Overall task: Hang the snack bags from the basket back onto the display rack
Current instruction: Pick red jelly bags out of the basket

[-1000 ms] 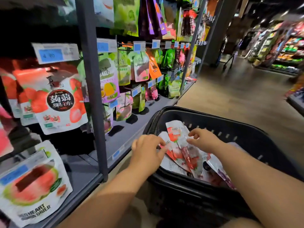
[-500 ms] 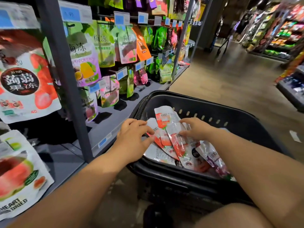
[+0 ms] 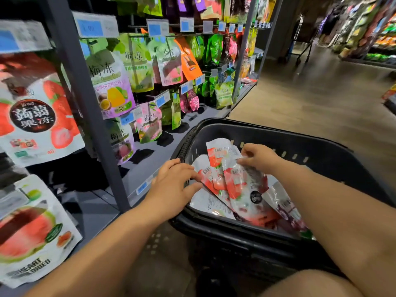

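Several white-and-red strawberry snack bags [image 3: 240, 189] lie fanned in the black basket [image 3: 235, 231] at lower right. My left hand [image 3: 173, 189] reaches over the basket's left rim and pinches the bags' left edges between thumb and fingers. At the top of the fan, my right hand [image 3: 259, 157] grips the upper edge of a bag with curled fingers. A purple-printed bag [image 3: 287, 209] lies under my right forearm. The display rack [image 3: 85, 108] stands to the left, with a matching strawberry jelly bag [image 3: 36, 116] hanging on it.
Green, purple and orange bags [image 3: 137, 65] hang on rack hooks behind blue price tags [image 3: 90, 27]. A watermelon bag [image 3: 32, 230] hangs low at the left. The rack's grey base shelf [image 3: 150, 159] runs beside the basket. A tiled aisle [image 3: 310, 108] opens to the right.
Both hands stay on the bags in the basket, drawing them into a tighter fan. My view has swung slightly left and down along the rack.
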{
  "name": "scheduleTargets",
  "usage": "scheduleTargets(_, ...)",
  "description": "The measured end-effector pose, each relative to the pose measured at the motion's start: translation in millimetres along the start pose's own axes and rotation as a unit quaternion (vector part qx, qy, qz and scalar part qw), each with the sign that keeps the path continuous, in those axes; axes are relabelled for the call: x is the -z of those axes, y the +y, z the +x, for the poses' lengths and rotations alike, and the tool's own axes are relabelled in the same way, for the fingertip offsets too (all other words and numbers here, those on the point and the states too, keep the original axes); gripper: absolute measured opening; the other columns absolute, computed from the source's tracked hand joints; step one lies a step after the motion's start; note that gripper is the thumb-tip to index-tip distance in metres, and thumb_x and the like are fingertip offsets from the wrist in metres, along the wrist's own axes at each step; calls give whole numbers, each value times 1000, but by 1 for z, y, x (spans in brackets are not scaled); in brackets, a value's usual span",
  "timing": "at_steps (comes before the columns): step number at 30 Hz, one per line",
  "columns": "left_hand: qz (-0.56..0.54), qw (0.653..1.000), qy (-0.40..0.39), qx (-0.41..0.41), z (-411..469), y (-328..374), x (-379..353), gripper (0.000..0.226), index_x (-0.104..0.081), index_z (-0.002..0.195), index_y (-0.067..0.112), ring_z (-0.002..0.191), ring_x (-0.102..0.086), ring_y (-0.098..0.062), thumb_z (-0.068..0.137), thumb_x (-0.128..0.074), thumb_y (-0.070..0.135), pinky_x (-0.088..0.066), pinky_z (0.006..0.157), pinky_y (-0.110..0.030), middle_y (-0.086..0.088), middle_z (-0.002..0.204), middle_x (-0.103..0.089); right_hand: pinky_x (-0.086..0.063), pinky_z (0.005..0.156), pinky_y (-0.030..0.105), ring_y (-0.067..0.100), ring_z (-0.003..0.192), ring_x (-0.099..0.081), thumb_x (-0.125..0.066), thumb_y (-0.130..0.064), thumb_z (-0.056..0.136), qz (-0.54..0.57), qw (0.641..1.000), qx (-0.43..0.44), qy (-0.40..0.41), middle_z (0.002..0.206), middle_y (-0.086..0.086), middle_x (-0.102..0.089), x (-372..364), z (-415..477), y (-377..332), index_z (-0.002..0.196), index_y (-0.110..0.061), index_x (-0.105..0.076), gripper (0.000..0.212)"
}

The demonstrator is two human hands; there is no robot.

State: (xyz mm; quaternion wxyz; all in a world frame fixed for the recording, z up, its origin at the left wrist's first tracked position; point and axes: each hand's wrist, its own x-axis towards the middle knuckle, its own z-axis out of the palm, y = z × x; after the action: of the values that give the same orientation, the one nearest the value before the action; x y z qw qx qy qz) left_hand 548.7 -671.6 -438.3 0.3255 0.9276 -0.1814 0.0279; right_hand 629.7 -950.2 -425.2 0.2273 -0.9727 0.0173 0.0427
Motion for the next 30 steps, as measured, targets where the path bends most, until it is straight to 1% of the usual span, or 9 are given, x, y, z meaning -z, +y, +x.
scheduleTargets(5, -13, 1000, 6, -8, 1, -1, 0, 16, -65, 108, 38, 141, -14, -5, 95, -57, 44, -7, 108, -17, 28, 119, -43, -37, 66, 32, 22, 76, -50, -65, -36, 92, 72, 985, -78, 138, 75, -1, -52, 6, 6, -4, 76, -22, -46, 28)
scheduleTargets(8, -11, 1000, 5, -12, 2, -4, -2, 9, -60, 102, 43, 142, -15, -7, 94, -58, 42, -6, 110, -18, 28, 118, -45, -36, 72, 31, 27, 89, -53, -57, -37, 97, 63, 979, -149, 125, 100, 10, -61, 0, 7, -7, 99, -14, -52, 23)
scheduleTargets(11, -9, 1000, 8, -19, 4, -6, -3, 15, -63, 109, 40, 142, -15, -8, 94, -59, 41, -5, 109, -17, 27, 119, -45, -36, 77, 32, 32, 101, -55, -57, -31, 98, 98, 972, -175, 125, 120, 16, -59, -8, 0, -6, 123, -8, -45, 36)
scheduleTargets(15, -1, 1000, 11, -24, 7, -8, -4, 17, -65, 109, 39, 142, -16, -9, 94, -58, 42, -7, 111, -20, 28, 118, -47, -45, 78, 36, 28, 96, -54, -70, -36, 87, 107, 987, -116, 42, 120, 13, -52, -10, -10, 3, 113, -25, -41, 40)
scheduleTargets(17, 3, 1000, 10, -27, 9, -10, -5, 15, -65, 107, 41, 142, -19, -9, 94, -58, 44, -8, 113, -23, 28, 118, -48, -44, 88, 34, 29, 115, -50, -81, -43, 76, 110, 991, -79, -21, 131, 7, -40, -8, -18, 6, 104, -31, -51, 43)
scheduleTargets(20, 0, 1000, 6, -27, 10, -13, -6, 8, -61, 100, 47, 142, -23, -10, 93, -58, 46, -12, 119, -31, 27, 118, -51, -31, 109, 34, 29, 139, -26, -90, -32, 67, 115, 990, -33, -69, 150, 1, -20, -4, -30, 7, 101, -34, -62, 44)
scheduleTargets(26, -1, 1000, -9, -29, 12, -15, -8, 15, -53, 88, 55, 140, -30, -11, 82, -45, 66, -18, 119, -43, 26, 120, -56, -27, 114, 33, 26, 149, -10, -95, -28, 57, -19, 998, 53, -28, 160, -7, 8, -3, -43, -6, 119, -36, -60, 72)
scheduleTargets(28, -9, 1000, -7, -29, 10, -14, -7, 16, -50, 84, 57, 140, -30, -11, 78, -41, 69, -18, 118, -44, 28, 116, -55, -30, 114, 34, 26, 148, -14, -94, -29, 59, -57, 995, 87, -2, 160, -9, 5, -6, -45, -8, 122, -34, -62, 71)
scheduleTargets(30, -15, 1000, -5, -24, 9, -13, -6, 3, -50, 84, 56, 141, -26, -11, 86, -52, 58, -17, 119, -44, 28, 115, -54, -29, 115, 34, 23, 147, -19, -91, -29, 66, -73, 990, 113, 26, 160, -10, -5, -6, -47, -8, 120, -33, -67, 59)
